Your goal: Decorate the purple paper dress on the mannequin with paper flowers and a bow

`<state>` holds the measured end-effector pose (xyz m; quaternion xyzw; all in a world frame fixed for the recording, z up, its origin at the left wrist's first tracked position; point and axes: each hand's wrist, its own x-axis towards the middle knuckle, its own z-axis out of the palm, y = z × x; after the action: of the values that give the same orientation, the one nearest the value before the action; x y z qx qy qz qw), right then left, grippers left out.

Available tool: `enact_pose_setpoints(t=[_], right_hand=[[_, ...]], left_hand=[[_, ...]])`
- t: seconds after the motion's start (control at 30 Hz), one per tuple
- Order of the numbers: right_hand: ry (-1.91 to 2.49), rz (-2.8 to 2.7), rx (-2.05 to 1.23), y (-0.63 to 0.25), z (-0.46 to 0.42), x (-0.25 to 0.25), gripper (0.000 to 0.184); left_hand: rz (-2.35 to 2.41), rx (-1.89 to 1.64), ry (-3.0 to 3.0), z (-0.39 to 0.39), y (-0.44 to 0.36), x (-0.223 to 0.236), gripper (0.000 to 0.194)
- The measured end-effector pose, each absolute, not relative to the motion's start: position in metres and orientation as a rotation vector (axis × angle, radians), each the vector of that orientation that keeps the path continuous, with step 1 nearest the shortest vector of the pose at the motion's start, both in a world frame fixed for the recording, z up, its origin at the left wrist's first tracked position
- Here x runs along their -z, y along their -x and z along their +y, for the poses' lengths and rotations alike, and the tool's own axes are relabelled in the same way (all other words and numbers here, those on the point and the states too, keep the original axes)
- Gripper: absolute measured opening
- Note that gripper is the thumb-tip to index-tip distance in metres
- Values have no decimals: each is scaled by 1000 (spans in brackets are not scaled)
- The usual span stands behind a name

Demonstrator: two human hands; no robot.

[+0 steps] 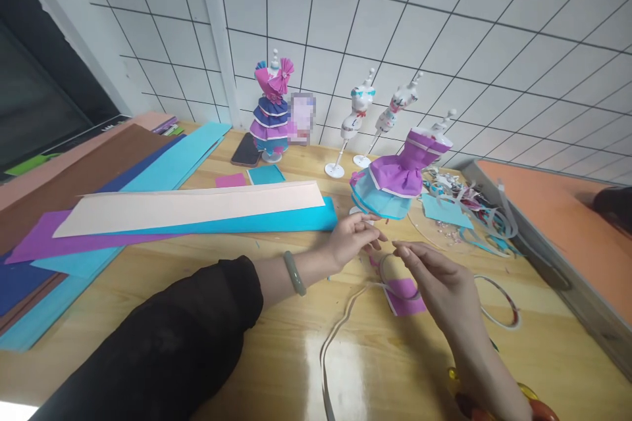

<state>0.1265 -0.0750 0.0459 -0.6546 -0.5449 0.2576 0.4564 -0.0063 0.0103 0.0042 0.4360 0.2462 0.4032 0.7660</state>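
My left hand (356, 237) reaches in below the hem of a purple and light-blue paper dress (397, 174) on a small tilted dress form. Its fingers are loosely stretched and apart, close to the hem; whether they touch it I cannot tell. Just to the right, my right hand (439, 276) holds thumb and index finger pinched together, with a tiny pale bit at the tips too small to name. Under the hands lie a thin ring (381, 271) and a purple paper piece (405, 302). A narrow pale strip (330, 342) runs from the ring towards me.
Long coloured paper sheets (197, 207) cover the left. Behind stand a dressed form (271, 112), two undressed forms (363, 102) and a phone (245, 150). Scraps (486, 210) lie at right, near another ring (500, 302), an orange-floored tray (563, 217) and orange-yellow handles (538, 408).
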Motion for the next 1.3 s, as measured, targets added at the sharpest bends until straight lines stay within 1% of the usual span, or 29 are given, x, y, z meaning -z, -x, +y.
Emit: enact_pose_setpoints(t=[0.07, 0.17, 0.27, 0.43, 0.57, 0.73, 1.03, 1.3], right_hand=[[1582, -1327, -658, -123, -68, -48, 20], [1563, -1305, -688, -120, -58, -49, 22], [1529, -1299, -721, -120, -49, -49, 25], [1451, -1281, -769, -119, -43, -48, 23], [1415, -1301, -784, -115, -44, -48, 21], [1389, -1334, -837, -112, -42, -51, 23], [1426, -1329, -907, -105, -30, -60, 28], [1412, -1219, -933, -105, -22, -51, 28]], left_hand=[[517, -876, -869, 14, 8, -4, 32], [513, -820, -807, 14, 11, -8, 35], [567, -758, -869, 9, 12, -15, 35], [673, -990, -1009, 5, 12, -23, 27], [700, -954, -917, 15, 13, -19, 23], [564, -896, -854, 24, 13, -16, 17], [450, -783, -656, 29, 15, -18, 21], [354, -780, -696, 33, 16, -17, 20]])
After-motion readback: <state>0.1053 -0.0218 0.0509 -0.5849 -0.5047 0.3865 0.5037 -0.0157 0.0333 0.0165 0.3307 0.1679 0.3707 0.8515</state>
